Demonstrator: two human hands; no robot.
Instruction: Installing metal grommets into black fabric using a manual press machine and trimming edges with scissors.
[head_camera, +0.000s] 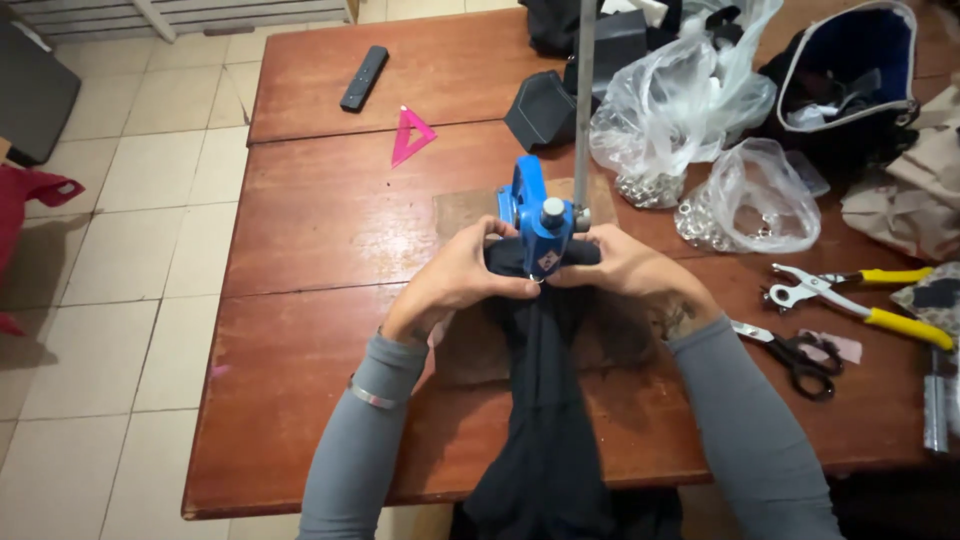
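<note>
Both hands pinch a dark fabric (545, 400) under the head of a blue hand press (535, 215) — the left hand (455, 285) closed on the cloth on its own side, the right hand (625, 270) closed on it on the other, fingertips nearly meeting just below the press's die. The cloth runs from there toward the person and hangs off the near edge of the counter (320, 230).

The fingertips lie very near the die (exactly how near cannot be told), so a pinch is the plain risk if the upright lever (583, 100) comes down while they sit there. The hanging weight of the cloth could also drag it out of line — neither hand supports that length — and leave the fitting set off its mark.

Beyond the right hand sit clear bags of metal rings (745, 200); a loose bag edge could snag. To its outer side lie yellow-handled pliers (860, 300) and black scissors (795, 355), near enough for a sleeve to sweep.
</note>
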